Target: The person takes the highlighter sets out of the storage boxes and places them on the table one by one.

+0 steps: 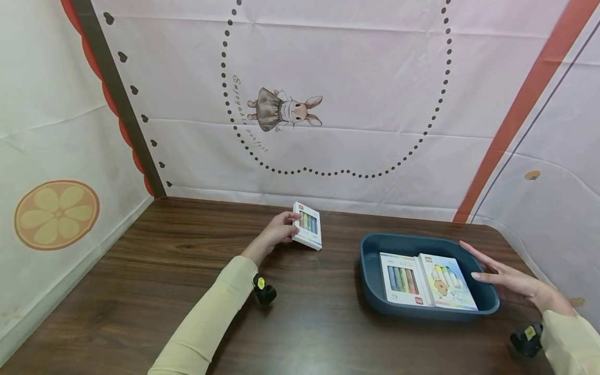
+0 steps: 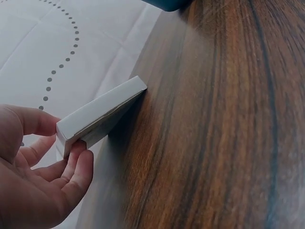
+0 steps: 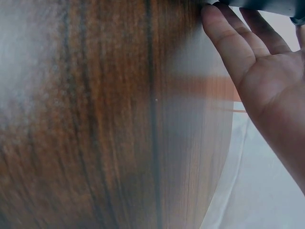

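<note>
Near the back edge of the table, my left hand pinches a white crayon box by its left side. Coloured sticks show through the box's window. In the left wrist view the crayon box is tilted, its far edge at or just above the wood; whether it touches is unclear. My right hand holds the right rim of a dark blue bin, thumb over the rim and fingers along the outside. Inside the bin lie a crayon box with a window and a box with a bear drawing, side by side.
The brown wooden table spreads under both arms. A printed white cloth with a rabbit figure hangs behind it, and more cloth flanks both sides. Dark wrist cameras sit at the left wrist and the right wrist.
</note>
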